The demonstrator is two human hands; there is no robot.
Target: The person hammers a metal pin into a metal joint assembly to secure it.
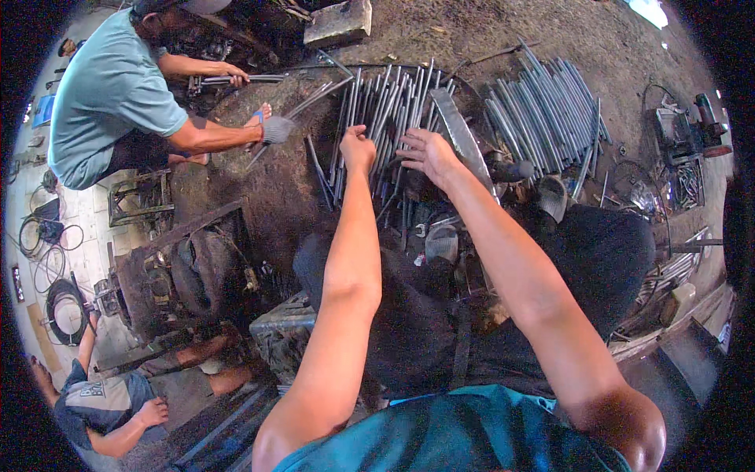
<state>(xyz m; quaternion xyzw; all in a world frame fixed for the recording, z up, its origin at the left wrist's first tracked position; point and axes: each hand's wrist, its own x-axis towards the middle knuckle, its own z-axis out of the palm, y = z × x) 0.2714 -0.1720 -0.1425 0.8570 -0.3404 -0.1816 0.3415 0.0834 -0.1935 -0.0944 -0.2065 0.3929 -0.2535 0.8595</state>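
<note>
My left hand (359,150) is over the left side of a pile of thin grey metal rods (387,98), its fingers curled closed. Whatever lies inside that curl, if anything, is hidden. Over the right part of the same pile, my right hand (431,155) is open, with its fingers apart and pointing left. Whether its fingertips touch the rods I cannot tell. Just to the right of this hand lies a long flat metal bar (460,130), slanting away from me.
A second bundle of rods (546,114) lies at the right. On the left a person (118,102) holds rods, one hand in a grey glove (277,130). Another person (118,401) is at lower left. A concrete block (338,23) stands at the back, a power tool (700,130) far right.
</note>
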